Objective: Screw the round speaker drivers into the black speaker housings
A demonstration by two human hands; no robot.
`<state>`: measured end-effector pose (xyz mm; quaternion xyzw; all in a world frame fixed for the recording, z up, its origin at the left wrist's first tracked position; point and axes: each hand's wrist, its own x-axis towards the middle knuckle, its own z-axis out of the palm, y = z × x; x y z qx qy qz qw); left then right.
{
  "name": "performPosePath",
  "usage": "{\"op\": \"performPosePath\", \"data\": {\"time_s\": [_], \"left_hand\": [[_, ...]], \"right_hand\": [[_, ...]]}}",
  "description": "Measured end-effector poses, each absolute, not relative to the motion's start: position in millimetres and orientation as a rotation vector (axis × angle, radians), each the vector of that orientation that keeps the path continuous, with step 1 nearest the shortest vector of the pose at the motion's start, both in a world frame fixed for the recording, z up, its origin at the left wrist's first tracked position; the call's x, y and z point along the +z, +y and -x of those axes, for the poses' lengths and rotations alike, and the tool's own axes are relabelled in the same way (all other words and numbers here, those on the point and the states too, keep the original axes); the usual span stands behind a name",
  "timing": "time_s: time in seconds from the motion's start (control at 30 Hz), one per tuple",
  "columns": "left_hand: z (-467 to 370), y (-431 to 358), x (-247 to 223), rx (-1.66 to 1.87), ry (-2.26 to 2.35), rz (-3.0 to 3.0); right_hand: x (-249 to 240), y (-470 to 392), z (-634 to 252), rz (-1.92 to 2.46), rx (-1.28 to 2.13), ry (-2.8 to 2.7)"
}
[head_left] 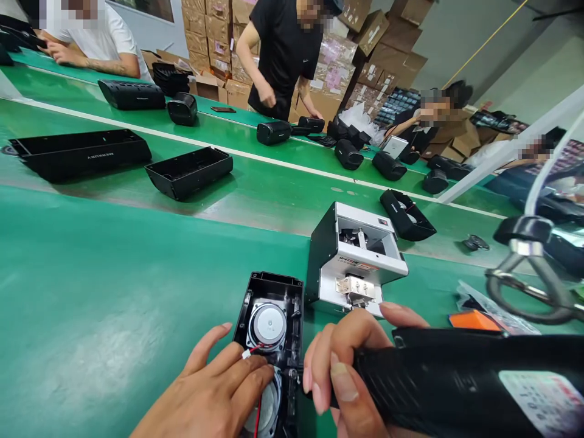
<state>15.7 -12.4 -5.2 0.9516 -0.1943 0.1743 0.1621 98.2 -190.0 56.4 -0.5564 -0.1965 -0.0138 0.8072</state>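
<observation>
A black speaker housing (295, 304) lies open side up on the green bench, with two round speaker drivers (268, 325) inside. Thin red and black wires with a small white plug (247, 353) run from the drivers. My left hand (214, 389) lies across the housing's left side, its fingers stretched over the lower driver and partly hiding it. Wrapped in the fingers of my right hand (349, 365) is a black electric screwdriver (456, 377), lying sideways with its tip end at the housing's right edge. The tip itself is mostly hidden by my fingers.
A white and black screw feeder (360, 255) stands just behind the housing. An orange piece (474, 320) and a metal hanger hook (524, 267) are at right. Black housings (189, 173) sit along the green conveyor (274, 182). Several people work across it, before stacked cartons (207, 36).
</observation>
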Motion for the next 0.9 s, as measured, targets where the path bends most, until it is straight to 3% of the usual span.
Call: {"op": "performPosePath", "data": {"time_s": [0.3,0.57,0.9], "left_hand": [[-20,-17,7,0.522,-0.595,-2.714],[-18,-14,1,0.213,-0.544,-2.734],[-14,-28,-33,0.548,-0.379,-2.674]], "right_hand": [[40,-190,-101,1.209,-0.028,-0.434],[21,-191,-123,1.177,-0.092,-0.758],[-4,-198,-122,1.206,-0.024,-0.686]]}}
